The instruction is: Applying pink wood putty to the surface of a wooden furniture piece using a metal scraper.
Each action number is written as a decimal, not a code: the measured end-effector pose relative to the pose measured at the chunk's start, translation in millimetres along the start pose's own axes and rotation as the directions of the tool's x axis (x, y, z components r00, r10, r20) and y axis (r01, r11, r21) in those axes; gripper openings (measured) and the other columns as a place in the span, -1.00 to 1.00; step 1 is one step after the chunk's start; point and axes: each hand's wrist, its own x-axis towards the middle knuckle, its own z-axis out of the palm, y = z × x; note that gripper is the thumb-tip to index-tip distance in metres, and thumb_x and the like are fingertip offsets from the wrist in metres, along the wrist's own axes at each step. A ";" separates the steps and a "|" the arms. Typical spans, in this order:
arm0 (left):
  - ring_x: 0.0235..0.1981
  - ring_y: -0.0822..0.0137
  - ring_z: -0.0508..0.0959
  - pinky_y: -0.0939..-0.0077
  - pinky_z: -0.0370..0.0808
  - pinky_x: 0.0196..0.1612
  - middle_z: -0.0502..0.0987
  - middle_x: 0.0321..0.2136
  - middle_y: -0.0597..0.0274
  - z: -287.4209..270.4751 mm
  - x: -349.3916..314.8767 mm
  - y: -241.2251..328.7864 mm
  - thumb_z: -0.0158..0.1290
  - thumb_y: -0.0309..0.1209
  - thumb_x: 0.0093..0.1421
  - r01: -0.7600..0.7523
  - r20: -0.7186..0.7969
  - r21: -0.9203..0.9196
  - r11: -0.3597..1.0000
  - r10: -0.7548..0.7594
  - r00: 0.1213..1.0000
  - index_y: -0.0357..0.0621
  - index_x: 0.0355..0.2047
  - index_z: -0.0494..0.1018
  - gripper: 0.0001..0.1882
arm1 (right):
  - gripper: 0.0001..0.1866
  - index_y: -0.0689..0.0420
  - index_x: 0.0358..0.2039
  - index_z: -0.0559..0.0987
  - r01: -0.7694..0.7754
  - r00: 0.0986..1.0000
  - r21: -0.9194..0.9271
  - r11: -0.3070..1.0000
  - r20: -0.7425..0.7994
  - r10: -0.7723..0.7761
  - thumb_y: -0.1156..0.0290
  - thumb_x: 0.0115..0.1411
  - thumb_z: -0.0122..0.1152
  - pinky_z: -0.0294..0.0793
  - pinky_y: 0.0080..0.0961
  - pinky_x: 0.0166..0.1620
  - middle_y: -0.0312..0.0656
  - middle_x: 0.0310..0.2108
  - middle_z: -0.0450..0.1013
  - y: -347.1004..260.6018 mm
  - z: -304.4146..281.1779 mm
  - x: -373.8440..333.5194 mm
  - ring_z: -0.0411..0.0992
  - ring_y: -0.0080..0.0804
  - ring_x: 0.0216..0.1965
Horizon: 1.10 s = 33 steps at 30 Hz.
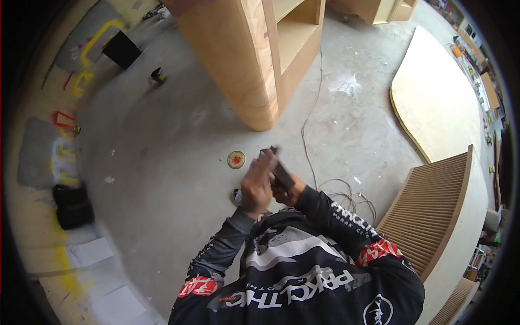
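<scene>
In front of my chest, my right hand grips a dark brown, flat rectangular piece; its exact kind is not clear. My left hand is raised beside it, fingers stretched upward and slightly blurred, with its palm side facing the piece. Whether the palm presses on it cannot be made out. Left of my fingertips, a round lid with a red smear lies on the floor. A small metallic round thing is partly hidden behind my left wrist.
Ahead stands a rounded wooden cabinet with open shelves. A cable runs along the grey floor to loose coils at right. A large pale curved panel and a ribbed curved counter stand right. A black box is far left.
</scene>
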 end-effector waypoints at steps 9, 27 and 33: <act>-0.35 0.35 0.63 0.60 0.58 -0.44 0.61 -0.31 0.11 -27.2 -26.0 -86.9 -0.08 -0.31 0.40 0.033 0.517 -0.691 -0.722 -0.462 0.720 -0.25 -0.14 0.48 -0.75 | -0.86 0.17 -0.36 0.48 0.284 0.238 -0.948 0.142 -0.074 -0.968 0.43 0.21 0.27 0.39 -0.54 -0.39 -0.30 -0.50 0.40 -8.6 74.9 -38.9 0.36 -0.50 -0.51; -0.31 0.35 0.60 0.37 0.58 -0.23 0.55 -0.28 0.27 -35.8 -33.7 -32.1 -0.02 -0.15 0.38 0.652 0.439 -0.754 -0.081 -0.800 0.408 -0.08 -0.08 0.42 -0.71 | -0.65 0.19 -0.11 0.45 -0.073 0.274 -0.925 -0.374 0.342 -0.899 0.70 0.06 0.13 0.47 -0.19 -0.13 0.10 -0.15 0.47 -41.1 67.0 -16.4 0.47 0.08 -0.13; -0.40 0.63 0.36 0.68 0.34 -0.28 0.48 -0.35 0.43 -37.0 -28.7 -51.6 -0.06 -0.32 0.41 0.566 0.047 -0.755 0.330 -0.835 0.549 -0.18 -0.23 0.43 -0.81 | -0.58 0.15 -0.05 0.49 0.078 0.731 -0.511 -0.856 0.613 -0.299 0.50 0.01 0.17 0.38 -0.18 0.03 -0.05 0.05 0.38 19.1 118.8 -40.6 0.39 -0.08 0.01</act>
